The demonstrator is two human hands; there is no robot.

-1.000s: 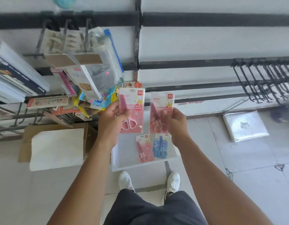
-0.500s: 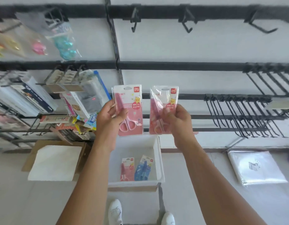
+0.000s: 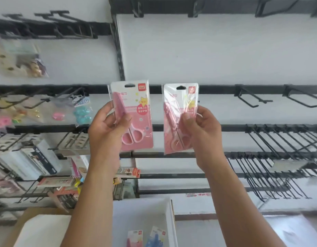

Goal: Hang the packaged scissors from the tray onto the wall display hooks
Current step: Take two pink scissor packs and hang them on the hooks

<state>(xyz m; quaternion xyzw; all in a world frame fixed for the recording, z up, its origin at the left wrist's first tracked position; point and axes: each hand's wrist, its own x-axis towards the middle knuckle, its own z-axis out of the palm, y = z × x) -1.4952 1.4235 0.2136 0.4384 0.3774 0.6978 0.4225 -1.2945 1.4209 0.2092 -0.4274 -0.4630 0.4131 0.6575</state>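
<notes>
So right now I've got both hands up in front of the wall rack. My left hand is pinched shut on one pink scissors pack, thumb across the front, and my right hand is clamped the same way on a second pink pack. Both packs are upright with the hang slots at 12 o'clock, clear of my fingers, which I reckon is the point: the slots stay free to slide onto a hook. Forearms are raised and roughly parallel, packs side by side but apart. Empty hooks sit out at 3 o'clock. Two more packs wait in the white tray down at 6 o'clock.
</notes>
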